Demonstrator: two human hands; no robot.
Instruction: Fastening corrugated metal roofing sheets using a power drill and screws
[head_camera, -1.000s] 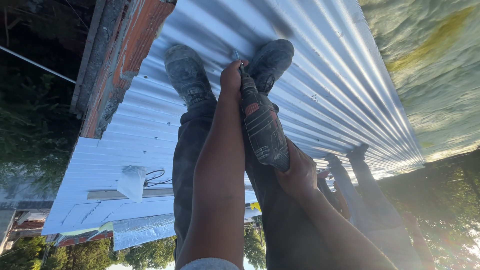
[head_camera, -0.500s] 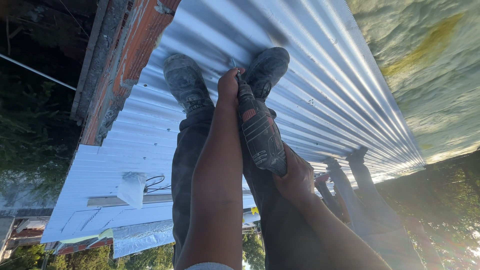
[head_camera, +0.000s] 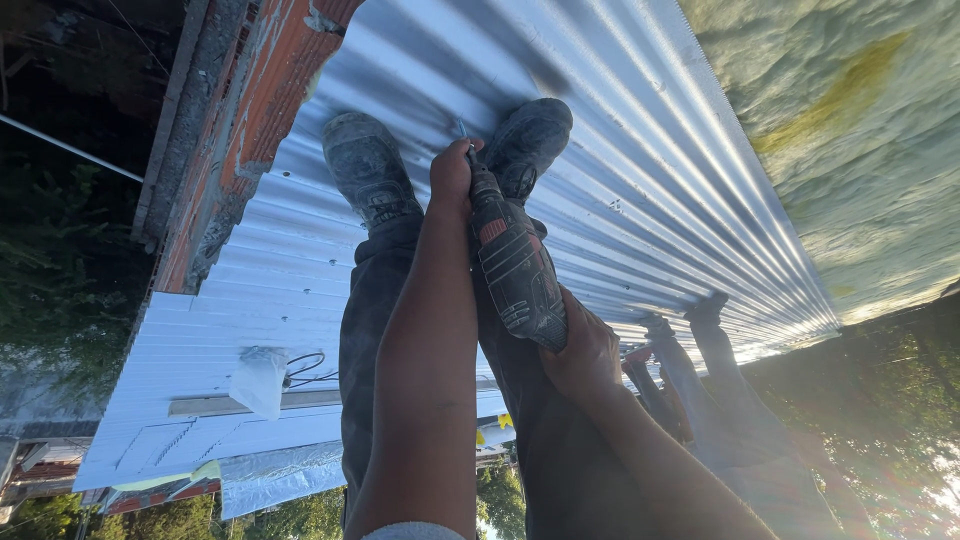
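Black-and-red power drill pointing its tip at the corrugated metal roof between two dusty boots, right hand gripping its rear handle, left hand pinching closed around the front end, brick wall running alongside.

A corrugated metal roof carries two dusty shoes, a white bag and a black cable

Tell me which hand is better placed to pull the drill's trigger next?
Probably the right. The right hand wraps the power drill at its handle end, while the left hand is closed around its tip, down at the corrugated metal roof.
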